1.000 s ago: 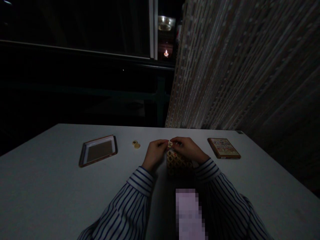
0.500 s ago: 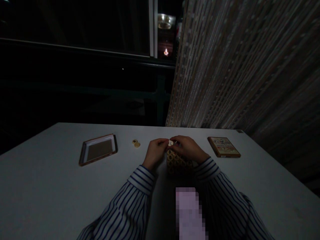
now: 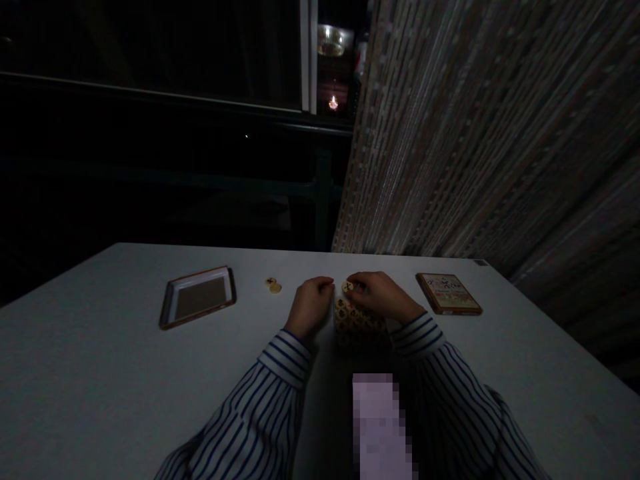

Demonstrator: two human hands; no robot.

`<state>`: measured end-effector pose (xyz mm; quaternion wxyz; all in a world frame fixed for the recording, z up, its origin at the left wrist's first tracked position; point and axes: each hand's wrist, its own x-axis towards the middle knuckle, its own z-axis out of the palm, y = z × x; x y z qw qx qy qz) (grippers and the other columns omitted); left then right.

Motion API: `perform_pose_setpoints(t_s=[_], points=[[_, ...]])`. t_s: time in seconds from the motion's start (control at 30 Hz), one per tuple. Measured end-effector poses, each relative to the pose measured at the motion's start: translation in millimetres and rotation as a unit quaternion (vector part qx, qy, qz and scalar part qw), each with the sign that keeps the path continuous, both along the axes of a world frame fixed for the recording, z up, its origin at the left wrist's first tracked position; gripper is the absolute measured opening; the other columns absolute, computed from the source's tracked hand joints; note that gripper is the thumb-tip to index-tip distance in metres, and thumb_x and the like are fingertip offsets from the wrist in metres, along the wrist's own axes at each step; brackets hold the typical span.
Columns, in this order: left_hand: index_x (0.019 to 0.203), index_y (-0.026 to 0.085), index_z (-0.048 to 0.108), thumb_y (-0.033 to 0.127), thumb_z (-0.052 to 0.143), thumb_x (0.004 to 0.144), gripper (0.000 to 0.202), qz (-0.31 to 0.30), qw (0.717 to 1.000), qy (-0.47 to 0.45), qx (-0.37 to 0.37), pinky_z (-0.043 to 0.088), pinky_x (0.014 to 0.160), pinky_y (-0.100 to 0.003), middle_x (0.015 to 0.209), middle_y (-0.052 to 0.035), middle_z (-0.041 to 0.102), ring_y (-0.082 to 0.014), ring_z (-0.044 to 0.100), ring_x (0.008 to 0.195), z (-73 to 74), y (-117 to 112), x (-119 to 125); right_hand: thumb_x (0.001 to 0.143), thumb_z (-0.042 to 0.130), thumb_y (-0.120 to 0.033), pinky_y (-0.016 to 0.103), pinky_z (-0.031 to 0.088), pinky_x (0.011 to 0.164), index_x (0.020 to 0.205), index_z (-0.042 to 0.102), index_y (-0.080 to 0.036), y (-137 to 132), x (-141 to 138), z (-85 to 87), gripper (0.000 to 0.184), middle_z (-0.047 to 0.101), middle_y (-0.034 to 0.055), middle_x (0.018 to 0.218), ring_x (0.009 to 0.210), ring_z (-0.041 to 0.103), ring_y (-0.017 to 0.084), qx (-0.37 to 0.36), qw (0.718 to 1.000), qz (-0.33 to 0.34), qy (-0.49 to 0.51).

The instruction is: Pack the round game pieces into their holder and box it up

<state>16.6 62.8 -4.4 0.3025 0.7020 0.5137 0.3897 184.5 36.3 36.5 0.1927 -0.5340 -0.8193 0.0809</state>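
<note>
Currently we are holding one round piece [image 3: 347, 286] in our right hand [image 3: 383, 297], thumb and fingers clamped on its rim, just over the far edge of a pack of pieces [image 3: 357, 323]. We are seeing its face, with a dark character, turned towards us and tilted; being a disc, it is offering equal axes across that face. Our left hand [image 3: 309, 307] is hovering just beside it, thumb and forefinger close at the tips (we are not able to tell whether they touch).

Around this, we are noting two loose pieces [image 3: 275, 289] to the left, one overlapping the other, and a striped sleeve [image 3: 425, 343] at our right wrist. Our right hand is standing in the way, covering the pack's far right part.

For containers, we are recording the pack as close rows of character-marked discs, its outer walls too dark to read. An open tray [image 3: 232, 285] is lying at far left, showing a brown floor; a printed flat box [image 3: 449, 293] is lying to the right on the white table [image 3: 115, 387].
</note>
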Motion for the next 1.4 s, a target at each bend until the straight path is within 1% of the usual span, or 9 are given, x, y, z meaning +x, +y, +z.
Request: perform_pose_setpoints(t_s=[0.1, 0.23, 0.47, 0.67, 0.8, 0.93, 1.1, 1.23, 1.4], points=[[0.100, 0.012, 0.066, 0.026, 0.050, 0.078, 0.030, -0.001, 0.995, 0.095, 0.010, 0.041, 0.087, -0.032, 0.103, -0.0147, 0.066, -0.0236, 0.059, 0.098, -1.0, -3.9, -0.6, 0.078, 0.053, -0.032, 0.025, 0.042, 0.074, 0.103, 0.064, -0.017, -0.5, 1.8, 0.9, 0.031, 0.068, 0.0070, 0.095, 0.084, 0.062, 0.018, -0.008, 1.000, -0.013, -0.016], [0.100, 0.012, 0.066, 0.027, 0.048, 0.079, 0.031, -0.029, 0.990, 0.136, 0.001, 0.041, 0.085, -0.031, 0.102, -0.0149, 0.066, -0.0232, 0.059, 0.096, -2.7, -7.7, 0.6, 0.079, 0.051, -0.031, 0.024, 0.041, 0.070, 0.099, 0.065, -0.018, -0.9, 5.1, -0.6, 0.028, 0.069, 0.0062, 0.091, 0.083, 0.062, 0.018, -0.019, 0.999, -0.014, -0.040], [0.097, 0.014, 0.067, 0.024, 0.048, 0.078, 0.028, -0.050, 0.989, 0.138, -0.017, 0.039, 0.083, -0.027, 0.101, -0.0127, 0.067, -0.0213, 0.059, 0.096, -3.0, -8.0, -0.2, 0.078, 0.050, -0.034, 0.024, 0.039, 0.065, 0.091, 0.067, -0.020, -1.5, 9.7, -4.4, 0.025, 0.069, 0.0056, 0.086, 0.078, 0.062, 0.018, -0.037, 0.995, -0.024, -0.095], [0.091, 0.015, 0.069, 0.024, 0.047, 0.078, 0.027, -0.065, 0.988, 0.142, -0.011, 0.040, 0.078, -0.027, 0.095, -0.0122, 0.069, -0.0203, 0.061, 0.089, -2.3, -8.9, -0.2, 0.077, 0.051, -0.031, 0.027, 0.041, 0.069, 0.098, 0.066, -0.020, -0.6, 11.0, -6.5, 0.028, 0.068, 0.0071, 0.095, 0.086, 0.061, 0.021, -0.051, 0.991, -0.023, -0.119], [0.085, 0.016, 0.070, 0.023, 0.048, 0.077, 0.025, -0.070, 0.989, 0.132, -0.016, 0.041, 0.075, -0.027, 0.090, -0.0118, 0.070, -0.0205, 0.062, 0.083, -1.8, -9.9, -0.1, 0.077, 0.051, -0.031, 0.028, 0.042, 0.071, 0.097, 0.066, -0.020, -0.8, 10.4, -6.6, 0.028, 0.068, 0.0083, 0.095, 0.088, 0.061, 0.022, -0.059, 0.991, -0.023, -0.120], [0.088, 0.016, 0.070, 0.023, 0.047, 0.077, 0.026, -0.072, 0.988, 0.134, -0.023, 0.041, 0.076, -0.026, 0.090, -0.0106, 0.070, -0.0201, 0.062, 0.086, -2.5, -10.0, -0.3, 0.077, 0.051, -0.030, 0.028, 0.042, 0.073, 0.097, 0.067, -0.020, -1.3, 9.7, -7.0, 0.027, 0.068, 0.0083, 0.096, 0.090, 0.060, 0.022, -0.063, 0.990, -0.024, -0.125], [0.085, 0.017, 0.070, 0.022, 0.045, 0.077, 0.027, -0.082, 0.987, 0.140, -0.021, 0.041, 0.074, -0.026, 0.088, -0.0102, 0.070, -0.0200, 0.062, 0.083, -2.6, -9.9, -0.7, 0.077, 0.051, -0.029, 0.028, 0.042, 0.071, 0.097, 0.067, -0.021, -1.3, 10.0, -7.7, 0.027, 0.067, 0.0083, 0.096, 0.090, 0.060, 0.023, -0.063, 0.988, -0.016, -0.139], [0.087, 0.017, 0.070, 0.023, 0.044, 0.078, 0.028, -0.077, 0.985, 0.153, -0.018, 0.040, 0.074, -0.025, 0.090, -0.0104, 0.070, -0.0197, 0.061, 0.085, -1.9, -9.8, -0.5, 0.077, 0.050, -0.028, 0.029, 0.042, 0.070, 0.096, 0.067, -0.021, -1.5, 10.1, -8.5, 0.027, 0.068, 0.0085, 0.095, 0.090, 0.060, 0.024, -0.062, 0.987, -0.016, -0.149], [0.084, 0.017, 0.070, 0.024, 0.043, 0.079, 0.028, -0.081, 0.985, 0.152, -0.025, 0.039, 0.071, -0.025, 0.086, -0.0093, 0.070, -0.0188, 0.061, 0.081, -2.2, -9.6, -0.5, 0.077, 0.049, -0.030, 0.029, 0.042, 0.069, 0.097, 0.066, -0.021, -1.8, 10.7, -10.0, 0.028, 0.067, 0.0094, 0.096, 0.090, 0.060, 0.024, -0.060, 0.986, -0.013, -0.152]])
